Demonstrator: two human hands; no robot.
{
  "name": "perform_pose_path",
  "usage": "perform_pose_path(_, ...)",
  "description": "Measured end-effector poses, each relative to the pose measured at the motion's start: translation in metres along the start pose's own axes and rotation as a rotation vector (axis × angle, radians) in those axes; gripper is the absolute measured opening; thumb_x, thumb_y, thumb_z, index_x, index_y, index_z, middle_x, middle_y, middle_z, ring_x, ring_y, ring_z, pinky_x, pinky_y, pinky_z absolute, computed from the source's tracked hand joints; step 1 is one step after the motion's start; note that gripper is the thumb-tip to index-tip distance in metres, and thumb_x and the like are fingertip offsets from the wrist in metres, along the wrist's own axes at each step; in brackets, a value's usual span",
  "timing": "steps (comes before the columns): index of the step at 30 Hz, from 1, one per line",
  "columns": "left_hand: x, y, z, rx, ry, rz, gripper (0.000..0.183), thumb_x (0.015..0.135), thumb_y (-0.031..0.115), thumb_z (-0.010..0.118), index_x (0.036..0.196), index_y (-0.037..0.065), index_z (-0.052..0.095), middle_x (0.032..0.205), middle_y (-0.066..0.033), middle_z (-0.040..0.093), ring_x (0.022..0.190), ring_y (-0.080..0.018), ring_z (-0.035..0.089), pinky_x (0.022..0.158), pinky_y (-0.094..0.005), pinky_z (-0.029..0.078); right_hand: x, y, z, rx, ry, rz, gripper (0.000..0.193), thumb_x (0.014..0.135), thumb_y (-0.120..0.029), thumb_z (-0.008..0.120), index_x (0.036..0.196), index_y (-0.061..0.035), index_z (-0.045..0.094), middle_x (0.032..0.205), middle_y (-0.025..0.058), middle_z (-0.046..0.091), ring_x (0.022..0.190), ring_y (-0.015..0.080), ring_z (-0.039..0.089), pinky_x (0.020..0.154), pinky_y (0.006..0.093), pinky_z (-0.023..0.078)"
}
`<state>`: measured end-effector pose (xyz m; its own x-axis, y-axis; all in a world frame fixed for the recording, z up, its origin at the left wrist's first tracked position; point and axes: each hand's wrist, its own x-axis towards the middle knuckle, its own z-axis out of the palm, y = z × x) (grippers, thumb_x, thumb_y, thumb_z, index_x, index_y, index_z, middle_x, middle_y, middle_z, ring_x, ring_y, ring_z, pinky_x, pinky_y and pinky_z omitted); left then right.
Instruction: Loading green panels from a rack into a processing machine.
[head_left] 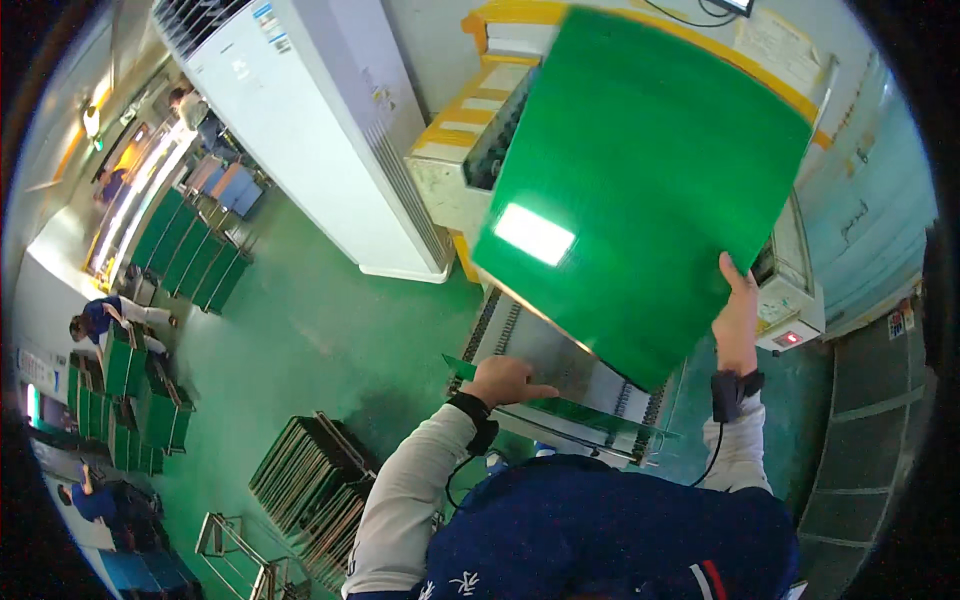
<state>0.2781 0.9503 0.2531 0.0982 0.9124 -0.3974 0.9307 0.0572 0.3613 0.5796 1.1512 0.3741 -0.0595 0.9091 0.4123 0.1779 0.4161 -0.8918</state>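
A large glossy green panel (650,190) is raised and tilted in front of me. It looks like a circuit board panel, and a bright light reflects off its face. My right hand (737,315) grips its lower right edge, thumb on the near face and the other fingers hidden behind. Lower down, a second green panel (580,412) shows almost edge-on across the near end of a chain conveyor (505,345). My left hand (508,382) is closed over this panel's upper edge, its thumb pointing right. The raised panel covers much of the conveyor.
A yellow-taped machine (440,170) stands behind the panel, beside a tall white air conditioner (290,120). On the floor at left are a rack of upright panels (310,480) and a metal frame cart (235,545). Several people work among green panel stacks (190,250) at far left.
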Motion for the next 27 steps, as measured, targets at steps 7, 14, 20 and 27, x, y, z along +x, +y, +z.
perform_pose_path(7,0.009,0.0,-0.003,0.025,-0.023,-0.044,0.079,0.074,0.083,0.047,0.076,0.007,0.069,0.075,-0.015,0.067,0.077,-0.0366,0.065,0.07,-0.0471,0.051,0.007,0.065,0.025,0.392,-0.257,0.34,0.026,0.087,-0.005,0.065,0.114,-0.0034,0.063,0.109,0.0088,0.066,0.095,0.0195,0.063,0.08,0.0327,0.052)
perform_pose_path(14,0.016,0.001,0.001,-0.036,0.048,-0.052,0.078,0.072,0.083,0.049,0.08,0.009,0.071,0.08,-0.0146,0.069,0.08,-0.0344,0.066,0.073,-0.0447,0.052,0.007,0.13,0.053,0.91,-0.11,0.796,0.019,0.09,-0.019,0.067,0.104,-0.0084,0.059,0.109,0.0077,0.065,0.091,0.0239,0.063,0.076,0.0389,0.053)
perform_pose_path(20,0.027,0.003,-0.008,0.0,-0.071,-0.077,0.074,0.075,0.08,0.051,0.085,0.009,0.069,0.085,-0.0135,0.067,0.086,-0.0342,0.065,0.076,-0.0448,0.05,0.016,0.117,0.07,0.784,-0.373,1.067,0.035,0.092,-0.038,0.063,0.099,-0.0046,0.058,0.088,0.0128,0.066,0.076,0.0239,0.064,0.068,0.0354,0.052)
perform_pose_path(27,0.032,-0.002,0.004,-0.007,0.055,-0.064,0.07,0.071,0.078,0.058,0.074,0.009,0.067,0.076,-0.0129,0.067,0.079,-0.034,0.066,0.07,-0.0453,0.051,0.038,0.121,0.094,0.957,-0.399,1.081,0.044,0.093,-0.041,0.06,0.098,0.0032,0.059,0.087,0.0144,0.068,0.072,0.0215,0.065,0.066,0.0331,0.054)
